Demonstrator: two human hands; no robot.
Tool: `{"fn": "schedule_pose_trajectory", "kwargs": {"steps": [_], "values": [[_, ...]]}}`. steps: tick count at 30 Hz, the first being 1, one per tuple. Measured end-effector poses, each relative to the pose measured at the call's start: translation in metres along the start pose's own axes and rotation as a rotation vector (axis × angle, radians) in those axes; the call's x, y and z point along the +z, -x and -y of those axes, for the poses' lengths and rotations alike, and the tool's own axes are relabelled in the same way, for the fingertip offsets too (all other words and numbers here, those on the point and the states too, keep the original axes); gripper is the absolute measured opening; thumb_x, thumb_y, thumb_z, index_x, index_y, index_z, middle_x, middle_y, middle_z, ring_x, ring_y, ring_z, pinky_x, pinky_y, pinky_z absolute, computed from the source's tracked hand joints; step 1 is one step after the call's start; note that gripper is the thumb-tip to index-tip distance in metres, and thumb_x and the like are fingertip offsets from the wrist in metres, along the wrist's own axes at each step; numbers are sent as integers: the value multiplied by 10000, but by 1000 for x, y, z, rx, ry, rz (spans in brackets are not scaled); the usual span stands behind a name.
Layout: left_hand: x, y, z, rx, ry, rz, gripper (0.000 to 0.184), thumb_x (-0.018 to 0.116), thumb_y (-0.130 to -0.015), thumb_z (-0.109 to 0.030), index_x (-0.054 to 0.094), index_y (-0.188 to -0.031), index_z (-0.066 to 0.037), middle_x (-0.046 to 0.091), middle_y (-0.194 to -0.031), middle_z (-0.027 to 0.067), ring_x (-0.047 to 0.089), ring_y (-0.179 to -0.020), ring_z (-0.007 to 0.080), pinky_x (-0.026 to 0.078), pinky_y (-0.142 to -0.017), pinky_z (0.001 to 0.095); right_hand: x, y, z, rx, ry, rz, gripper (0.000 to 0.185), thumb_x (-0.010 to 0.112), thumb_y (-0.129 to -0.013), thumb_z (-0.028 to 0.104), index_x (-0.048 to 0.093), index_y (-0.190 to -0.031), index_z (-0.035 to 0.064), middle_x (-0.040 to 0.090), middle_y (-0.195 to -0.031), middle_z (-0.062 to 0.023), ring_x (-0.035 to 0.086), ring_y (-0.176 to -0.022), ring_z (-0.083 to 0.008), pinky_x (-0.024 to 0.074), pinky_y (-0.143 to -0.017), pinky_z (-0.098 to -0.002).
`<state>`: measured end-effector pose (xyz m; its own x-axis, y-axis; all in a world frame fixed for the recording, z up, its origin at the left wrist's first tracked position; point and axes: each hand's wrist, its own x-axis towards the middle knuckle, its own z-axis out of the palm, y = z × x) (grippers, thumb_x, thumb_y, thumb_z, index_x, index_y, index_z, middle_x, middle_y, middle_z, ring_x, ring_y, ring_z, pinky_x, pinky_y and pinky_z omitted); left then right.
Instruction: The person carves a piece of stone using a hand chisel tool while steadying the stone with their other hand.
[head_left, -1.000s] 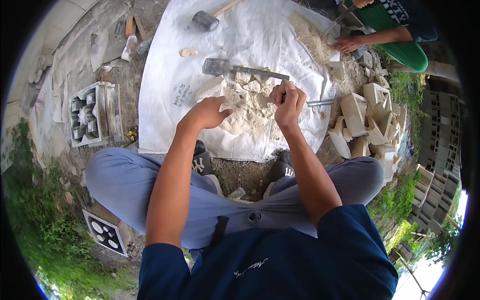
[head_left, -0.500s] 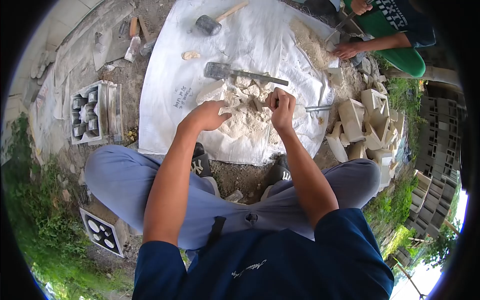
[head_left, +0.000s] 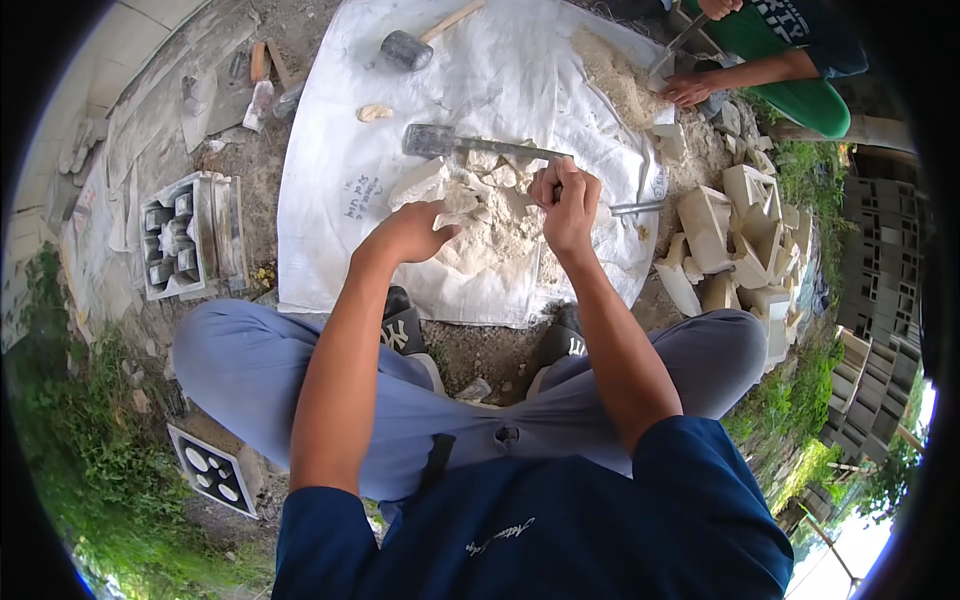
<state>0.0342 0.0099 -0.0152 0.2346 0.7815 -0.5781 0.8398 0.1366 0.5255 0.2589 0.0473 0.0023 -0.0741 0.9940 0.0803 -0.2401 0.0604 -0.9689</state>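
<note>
My left hand (head_left: pixel 408 232) is at the near left side of a heap of pale, crumbly rubble (head_left: pixel 490 235). Its fingers are curved forward, the thumb standing apart from them, next to a larger pale chunk (head_left: pixel 418 182). On the heap's right side my right hand (head_left: pixel 568 205) is closed in a fist, knuckles up; whatever it grips is hidden. Across the far side of the heap lies a long grey tool (head_left: pixel 430 140) with a flat, wide head, its bar ending by my right knuckles. A metal rod (head_left: pixel 637 208) lies right of that hand.
A white sheet (head_left: pixel 335 150) spreads under the heap, with a mallet (head_left: pixel 407 50) and a loose chunk (head_left: pixel 375 113) on it. Broken pale blocks (head_left: pixel 705 230) pile up at right. A co-worker's hand (head_left: pixel 690 88) is at upper right. At left stands a mould-like block (head_left: pixel 175 235).
My right hand has shifted slightly up and right, and now meets the end of the long tool's bar. The left hand stays about where it was. The view has shifted slightly.
</note>
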Motion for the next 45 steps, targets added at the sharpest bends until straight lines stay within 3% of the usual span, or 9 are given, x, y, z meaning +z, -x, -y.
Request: {"fn": "schedule_pose_trajectory", "kwargs": {"steps": [6,10,15,23,26,31,35,43,45], "values": [[2,0,4,40,-5,-18,520,602,-966,-415,559,-1370,-90,626,-1279,230,603,-1182,383,478,-994,438,-16,11,-38,61,211,43,440,441,-998,110,300,-582,70,293,-538,3,268,-518,-106,221,-503,-315],[-3,3,-5,1,-22,19,513,595,-969,-405,556,-1378,-98,624,-1285,230,604,-1180,385,477,-998,436,-1,3,-9,43,56,-9,446,495,-1016,182,377,-606,53,362,-567,41,283,-537,-53,215,-490,-282],[1,5,2,21,1,-18,515,593,-969,-408,554,-1376,-95,631,-1267,233,607,-1170,389,480,-990,439,-11,13,-32,-21,176,80,393,450,-985,113,381,-605,43,367,-563,29,289,-535,-58,223,-484,-289],[0,2,3,38,-18,-45,494,591,-973,-390,557,-1369,-97,632,-1264,232,608,-1167,385,480,-986,441,-1,2,2,27,0,18,390,422,-975,69,357,-591,45,350,-557,24,272,-524,-68,226,-483,-285],[-3,2,-2,14,15,23,497,587,-976,-391,553,-1375,-97,628,-1269,234,597,-1184,385,476,-992,442,-14,6,-38,92,102,-10,404,437,-991,103,362,-598,48,353,-558,24,273,-527,-64,224,-484,-289],[-5,4,-7,5,-29,-1,518,597,-967,-399,548,-1382,-93,620,-1292,224,597,-1185,383,475,-998,439,6,0,-5,63,28,-32,406,457,-1001,137,393,-612,38,359,-561,34,285,-535,-56,228,-486,-285],[-5,6,-4,14,4,-1,532,595,-965,-412,552,-1376,-78,626,-1285,220,600,-1179,386,476,-997,439,3,9,-25,160,304,17,420,434,-1005,129,323,-609,44,331,-565,11,275,-553,-100,246,-529,-312],[1,2,5,48,1,-32,531,605,-961,-407,553,-1375,-80,641,-1252,223,606,-1169,383,481,-989,440,15,5,11,83,126,-9,451,435,-1015,109,297,-587,69,274,-561,25,250,-544,-94,230,-522,-312],[3,0,6,45,-2,-24,534,599,-962,-414,553,-1374,-77,640,-1251,227,605,-1171,385,481,-989,442,2,10,-27,105,156,17,454,440,-1026,131,310,-594,74,280,-559,24,247,-531,-88,221,-515,-300]]}}
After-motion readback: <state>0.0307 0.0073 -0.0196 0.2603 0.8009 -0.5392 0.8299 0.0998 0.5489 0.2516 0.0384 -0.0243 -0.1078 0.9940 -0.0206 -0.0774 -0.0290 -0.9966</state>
